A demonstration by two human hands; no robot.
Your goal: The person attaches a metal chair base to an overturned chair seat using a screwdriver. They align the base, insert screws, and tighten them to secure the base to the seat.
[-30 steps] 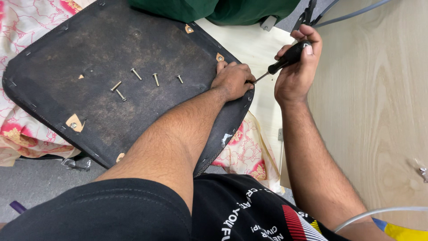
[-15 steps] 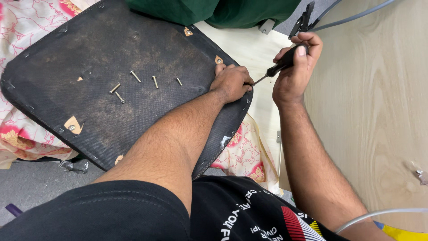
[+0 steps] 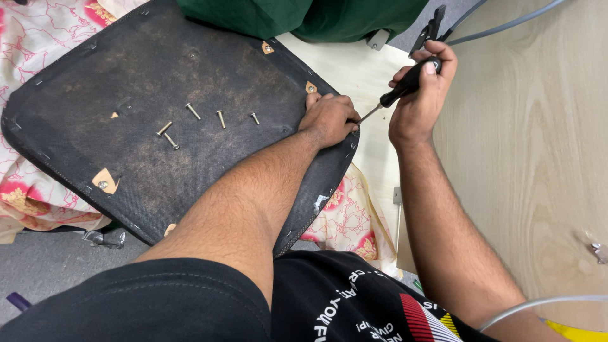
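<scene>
The right hand (image 3: 421, 101) is gripping a black-handled screwdriver (image 3: 405, 85), its tip meeting the fuzzy black fabric-covered seat panel (image 3: 158, 114) at three o'clock. The left hand (image 3: 329, 117) is pressing flat there, as before; five loose metal screws (image 3: 190, 120) are lying mid-panel.

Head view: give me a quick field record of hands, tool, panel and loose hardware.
left hand: pressed flat on the right edge of the black panel
right hand: gripping a black-handled screwdriver, tip aimed at the panel edge by the left hand
loose screws: five lying on the panel, apart from both hands
under panel: pink floral cloth
right side: light wooden board
</scene>
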